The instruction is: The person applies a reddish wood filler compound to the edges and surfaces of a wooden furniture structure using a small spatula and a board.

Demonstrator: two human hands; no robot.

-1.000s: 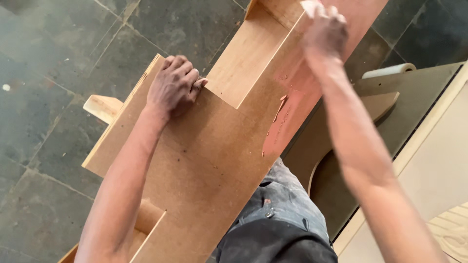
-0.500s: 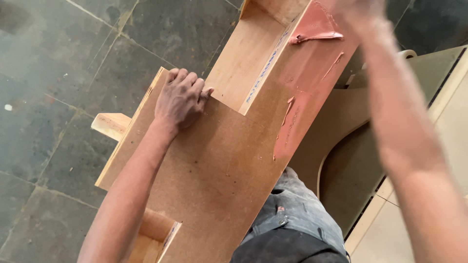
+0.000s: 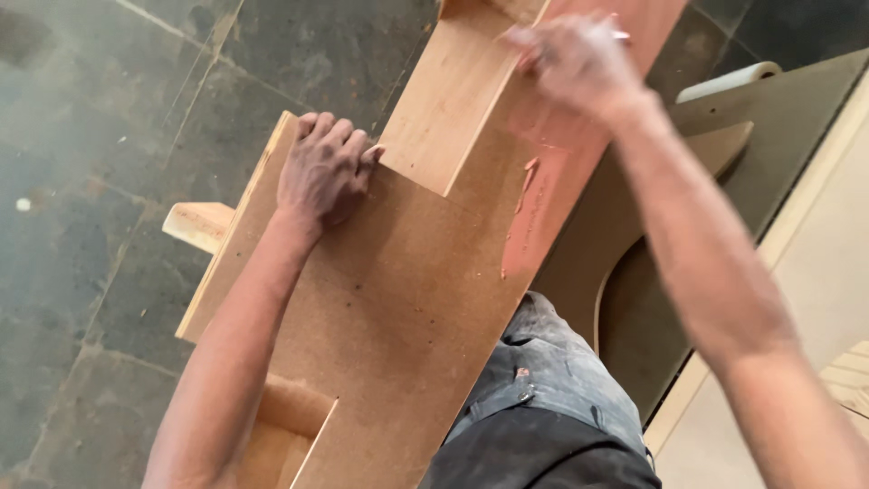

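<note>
A brown fibreboard panel (image 3: 407, 299) with a notch cut in it lies tilted across my lap. A lighter wooden panel (image 3: 453, 100) stands in the notch. My left hand (image 3: 326, 172) lies palm down on the board beside the notch, with its fingertips curled at the far edge. A strip of reddish paste (image 3: 543, 199) covers the board's right edge. My right hand (image 3: 570, 63) is blurred above that strip near the top. Its fingers are bunched on a small pale spreader (image 3: 620, 36), of which only the tip shows.
A short wooden block (image 3: 199, 225) sticks out under the board at left. Dark stone tiles (image 3: 90, 136) cover the floor. Curved brown sheets (image 3: 652, 235), a white roll (image 3: 729, 81) and a pale panel (image 3: 815, 272) lie at right. My grey trouser leg (image 3: 552, 389) is below.
My right hand went up out of the frame's top and has come back down along the red edge. The left hand has stayed on the board.
</note>
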